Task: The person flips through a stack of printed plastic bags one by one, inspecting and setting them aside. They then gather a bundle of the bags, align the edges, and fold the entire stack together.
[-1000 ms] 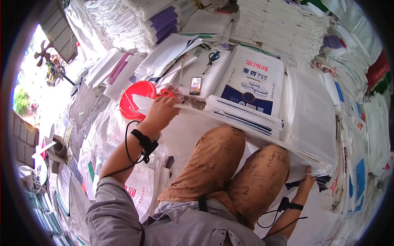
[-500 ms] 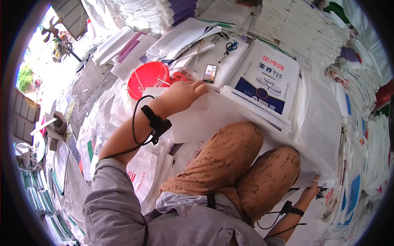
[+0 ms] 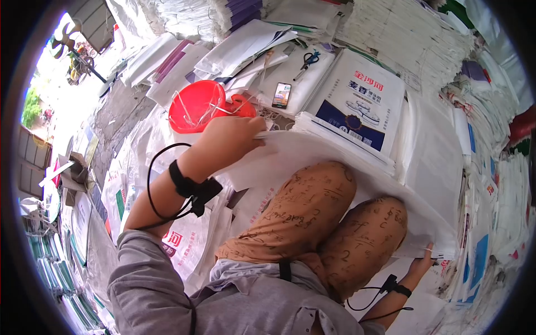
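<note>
My left hand pinches the left edge of a white woven sack stretched across in front of my knees. Its fingers are closed on that edge, just below a red plastic bowl with white strips in it. Far to the right, my right hand is at the sack's lower right end, its fingers bent around the edge and partly hidden. Behind the white sack lies a stack of printed sacks with red and blue print.
A phone and blue-handled scissors rest on sacks beyond my left hand. A red object lies beside the bowl. Tall piles of sacks stand behind and at right. At far left is a fan.
My left hand has moved left and slightly down, drawing the white sack's edge with it. The right hand stays nearly in place.
</note>
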Motion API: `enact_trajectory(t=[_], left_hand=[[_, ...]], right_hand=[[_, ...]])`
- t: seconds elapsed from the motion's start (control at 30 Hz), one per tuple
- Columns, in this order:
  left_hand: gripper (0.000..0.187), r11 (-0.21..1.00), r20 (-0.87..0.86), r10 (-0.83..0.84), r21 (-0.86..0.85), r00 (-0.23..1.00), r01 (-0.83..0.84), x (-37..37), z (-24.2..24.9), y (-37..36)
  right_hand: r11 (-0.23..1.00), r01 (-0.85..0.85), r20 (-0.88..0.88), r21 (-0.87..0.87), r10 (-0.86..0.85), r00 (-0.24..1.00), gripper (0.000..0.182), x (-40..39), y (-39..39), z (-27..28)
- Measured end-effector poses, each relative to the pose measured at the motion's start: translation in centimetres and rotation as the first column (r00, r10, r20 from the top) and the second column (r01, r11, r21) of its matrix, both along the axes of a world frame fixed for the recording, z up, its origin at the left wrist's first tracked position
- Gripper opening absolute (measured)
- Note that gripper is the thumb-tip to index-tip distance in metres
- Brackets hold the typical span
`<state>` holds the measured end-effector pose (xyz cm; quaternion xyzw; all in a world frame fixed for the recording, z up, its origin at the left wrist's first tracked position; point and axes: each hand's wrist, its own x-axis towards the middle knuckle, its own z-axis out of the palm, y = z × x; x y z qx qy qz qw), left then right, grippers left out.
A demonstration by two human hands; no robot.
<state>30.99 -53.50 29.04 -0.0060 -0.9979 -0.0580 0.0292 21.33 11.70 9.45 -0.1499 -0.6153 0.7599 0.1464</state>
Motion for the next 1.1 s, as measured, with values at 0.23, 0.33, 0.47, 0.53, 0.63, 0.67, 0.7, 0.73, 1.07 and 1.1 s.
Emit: enact_trajectory(t=[0.23,0.33,0.47,0.53,0.63,0.67,0.7,0.73,1.07,1.1], left_hand=[[0.023,0.992,0.081,0.111,0.060,0.991,-0.116,0.5,-2.9,-2.1],[0.022,0.997,-0.036,0.073,0.033,0.997,-0.072,-0.3,-0.8,-2.1],[0.023,0.986,-0.080,0.121,0.125,0.990,-0.110,0.0,3.1,-1.1],[0.024,0.990,0.035,0.114,0.084,0.993,-0.117,-0.5,-1.0,-1.6],[0.027,0.983,0.089,0.148,0.093,0.985,-0.156,-1.5,-4.0,-2.4],[0.028,0.970,0.048,0.196,0.137,0.979,-0.201,-1.8,-4.2,-2.5],[0.028,0.968,0.048,0.227,0.103,0.973,-0.231,-2.0,-3.6,-2.4],[0.028,0.970,0.040,0.217,0.107,0.975,-0.220,-2.2,-3.3,-2.8],[0.046,0.740,-0.025,0.417,0.589,0.909,-0.323,-3.1,-5.7,-12.8],[0.053,0.780,-0.038,0.407,0.535,0.913,-0.325,-2.7,-4.4,-11.2]], right_hand=[[0.986,-0.168,0.115,0.022,0.164,0.980,0.058,0.1,-1.1,-1.5],[0.967,-0.138,0.107,0.215,0.118,0.987,0.059,-1.1,-2.4,0.6],[0.999,-0.050,0.066,0.015,0.048,0.997,0.059,-0.3,-1.9,1.2],[0.966,-0.249,0.259,0.064,0.225,0.939,0.057,-0.5,-1.8,-2.5],[0.931,-0.270,0.154,0.246,0.238,0.959,0.057,-0.8,-2.9,-7.0],[0.938,-0.220,0.147,0.268,0.186,0.971,0.056,-1.1,-4.0,-6.0],[0.942,-0.176,0.139,0.286,0.141,0.980,0.055,-1.9,-4.8,-4.9],[0.943,-0.164,0.130,0.290,0.131,0.983,0.055,-2.9,-5.0,-3.0],[0.486,0.282,-0.383,0.827,0.120,0.916,0.054,-6.4,-10.0,35.9],[0.579,0.240,-0.418,0.779,0.193,0.888,0.055,-6.0,-11.6,39.3]])
